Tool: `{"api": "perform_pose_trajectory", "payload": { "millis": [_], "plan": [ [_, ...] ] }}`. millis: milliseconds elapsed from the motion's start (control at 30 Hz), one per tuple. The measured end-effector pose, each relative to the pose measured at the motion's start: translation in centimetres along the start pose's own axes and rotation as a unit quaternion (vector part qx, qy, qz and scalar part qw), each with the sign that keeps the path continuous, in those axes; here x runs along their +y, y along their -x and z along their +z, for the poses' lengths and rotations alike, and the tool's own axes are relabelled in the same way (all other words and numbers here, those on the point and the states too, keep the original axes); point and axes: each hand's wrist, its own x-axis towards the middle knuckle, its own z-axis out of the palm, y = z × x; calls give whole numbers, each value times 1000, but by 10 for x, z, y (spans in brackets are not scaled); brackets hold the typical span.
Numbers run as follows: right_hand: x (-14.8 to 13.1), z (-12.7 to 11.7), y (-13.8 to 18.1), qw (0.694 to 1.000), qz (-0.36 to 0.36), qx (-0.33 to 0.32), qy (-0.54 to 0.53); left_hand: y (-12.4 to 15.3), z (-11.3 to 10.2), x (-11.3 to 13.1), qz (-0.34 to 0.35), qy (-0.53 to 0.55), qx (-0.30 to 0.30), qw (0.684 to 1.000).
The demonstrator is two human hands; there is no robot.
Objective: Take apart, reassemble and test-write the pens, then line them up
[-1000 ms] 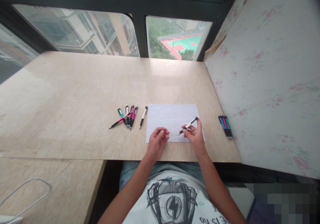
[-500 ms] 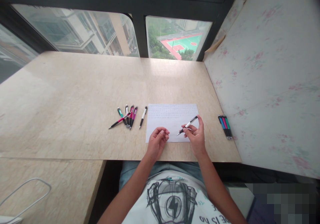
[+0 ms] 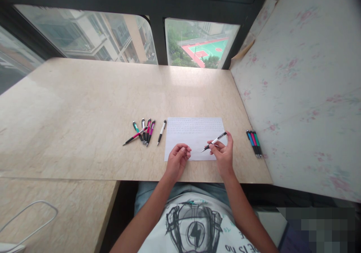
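A white sheet of paper [image 3: 191, 132] with faint lines of writing lies on the marble table [image 3: 98, 106] in front of me. My right hand [image 3: 223, 153] grips a black and white pen [image 3: 216, 140], tip pointing left just over the paper's lower right part. My left hand [image 3: 178, 158] rests on the paper's near edge with fingers curled in; whether it holds anything I cannot make out.
Several pens [image 3: 143, 131] lie fanned out left of the paper, with one black and white pen [image 3: 161, 132] beside them. Three coloured pens [image 3: 254, 143] lie to the right, near the flowered wall [image 3: 304, 87]. A white cable [image 3: 28, 219] sits at lower left.
My right hand has shifted slightly to the right with the pen and turned it a little flatter. My left hand has stayed in place.
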Motion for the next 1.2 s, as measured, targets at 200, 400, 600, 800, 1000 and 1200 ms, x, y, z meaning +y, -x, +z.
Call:
{"api": "perform_pose_trajectory", "payload": {
  "millis": [200, 400, 600, 800, 1000, 1200],
  "plan": [
    [1, 2, 0, 1000, 0, 20, -3, 0, -1, -1, -1, 1, 1, 1000],
    [8, -2, -6, 997, 14, 56, 58, -1, -1, -1, 0, -2, 1, 1000],
    [9, -3, -18, 997, 24, 46, 63, 0, 0, 0, -3, 2, 2, 1000],
    [7, 0, -52, 993, 21, -21, 117, 0, 0, 0, -2, 5, 0, 1000],
    [13, 5, -77, 976, -27, -21, 217, 0, -2, -1, 0, 6, -1, 1000],
    [21, 3, -81, 943, -124, -20, 309, 0, -2, -1, -5, 15, -2, 1000]
  ]
}}
